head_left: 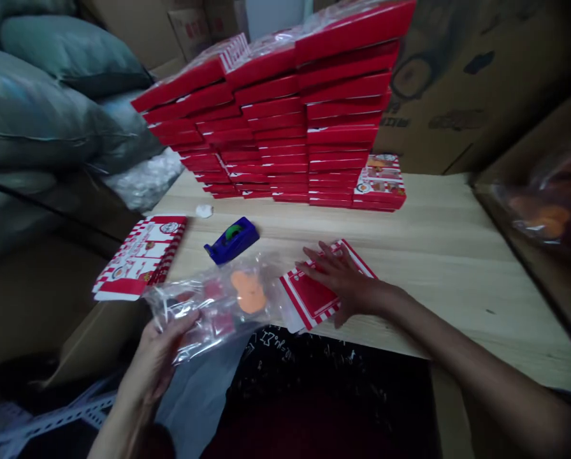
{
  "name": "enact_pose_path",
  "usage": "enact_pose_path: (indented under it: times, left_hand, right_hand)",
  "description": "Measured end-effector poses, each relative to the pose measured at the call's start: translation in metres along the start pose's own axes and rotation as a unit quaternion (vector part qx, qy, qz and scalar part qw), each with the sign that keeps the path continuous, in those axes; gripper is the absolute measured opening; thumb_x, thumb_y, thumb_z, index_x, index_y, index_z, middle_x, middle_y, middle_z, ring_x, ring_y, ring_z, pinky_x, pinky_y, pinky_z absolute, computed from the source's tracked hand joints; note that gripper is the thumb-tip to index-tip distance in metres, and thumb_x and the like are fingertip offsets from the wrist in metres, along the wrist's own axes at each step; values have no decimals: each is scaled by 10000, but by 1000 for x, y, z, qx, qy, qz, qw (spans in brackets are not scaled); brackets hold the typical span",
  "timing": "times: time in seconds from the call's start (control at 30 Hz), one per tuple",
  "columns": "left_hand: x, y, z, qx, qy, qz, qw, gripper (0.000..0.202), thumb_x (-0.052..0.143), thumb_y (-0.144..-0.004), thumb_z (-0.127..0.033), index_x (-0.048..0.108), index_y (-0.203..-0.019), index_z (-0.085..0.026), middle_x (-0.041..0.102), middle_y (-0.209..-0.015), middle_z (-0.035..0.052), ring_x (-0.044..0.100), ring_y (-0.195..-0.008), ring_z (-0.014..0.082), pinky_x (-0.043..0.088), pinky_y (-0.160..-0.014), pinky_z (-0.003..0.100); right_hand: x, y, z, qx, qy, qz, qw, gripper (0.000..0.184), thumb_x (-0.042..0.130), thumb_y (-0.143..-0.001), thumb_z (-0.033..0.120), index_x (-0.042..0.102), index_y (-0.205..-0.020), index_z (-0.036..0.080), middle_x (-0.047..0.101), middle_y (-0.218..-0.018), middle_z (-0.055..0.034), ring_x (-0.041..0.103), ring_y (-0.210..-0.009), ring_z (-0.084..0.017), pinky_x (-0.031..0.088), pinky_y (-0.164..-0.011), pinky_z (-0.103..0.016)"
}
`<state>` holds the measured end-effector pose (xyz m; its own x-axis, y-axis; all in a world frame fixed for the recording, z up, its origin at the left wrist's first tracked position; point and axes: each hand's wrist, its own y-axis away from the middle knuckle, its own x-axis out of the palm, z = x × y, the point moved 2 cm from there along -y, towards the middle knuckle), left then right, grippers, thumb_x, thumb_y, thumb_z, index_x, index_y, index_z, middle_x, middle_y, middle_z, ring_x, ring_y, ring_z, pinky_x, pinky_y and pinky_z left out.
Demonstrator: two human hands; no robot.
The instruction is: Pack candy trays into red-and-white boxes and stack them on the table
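My left hand (164,347) pinches a clear plastic bag (204,338) between thumb and fingers, just off the table's front edge. Inside the bag shows an orange rounded piece (248,292) and some reddish shapes too blurred to name. My right hand (338,277) lies with spread fingers on a red and white flat carton (314,296) at the table's front edge. Part of that carton is hidden under the hand. A blue tape dispenser (232,241) with a green core stands beyond the bag.
Tall stacks of red boxes (280,140) rise at the back of the wooden table (438,255). A pile of printed flat cartons (142,255) lies at left. Grey-green sacks (70,54) fill the far left. At right, a cardboard box (529,146) holds bagged orange pieces (548,222).
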<state>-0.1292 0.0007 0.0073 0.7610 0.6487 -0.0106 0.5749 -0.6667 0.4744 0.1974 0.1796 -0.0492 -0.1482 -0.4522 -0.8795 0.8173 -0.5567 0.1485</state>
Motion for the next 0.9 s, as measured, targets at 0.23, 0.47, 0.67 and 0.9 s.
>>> enact_pose_path:
  times: [0.23,0.47,0.67,0.9]
  left_hand:
    - [0,-26,24,-64,-56,144,986,581,895,-689,-263,654,-1204,-145,790,-938,79,749,-659,189,607,-601,266]
    - [30,-50,23,-21,-32,193,980,547,859,-661,-186,653,-1167,-162,759,-885,24,715,-644,154,595,-617,256]
    - [51,-48,35,48,-13,151,987,636,867,-632,-206,655,-1229,-161,756,-985,27,684,-640,139,594,-625,271]
    - [59,-42,29,110,-70,128,983,785,875,-640,-270,613,-1372,-155,776,-1070,67,703,-783,172,555,-691,243]
  right_hand:
    - [11,-15,-9,-1,0,44,999,1327,915,-525,238,228,-1656,338,324,-1695,-139,136,-1580,-471,13,-1232,-719]
    - [16,11,-4,-7,-19,41,999,1360,933,-479,280,245,-1652,332,342,-1681,-150,222,-1560,-461,19,-1249,-685]
    - [28,27,5,25,-12,-2,1000,1275,905,-578,316,224,-1656,322,326,-1658,-185,208,-1567,-442,-13,-1251,-683]
    - [32,36,13,41,6,-20,999,1198,865,-613,246,259,-1644,308,312,-1643,-191,171,-1574,-453,12,-1264,-676]
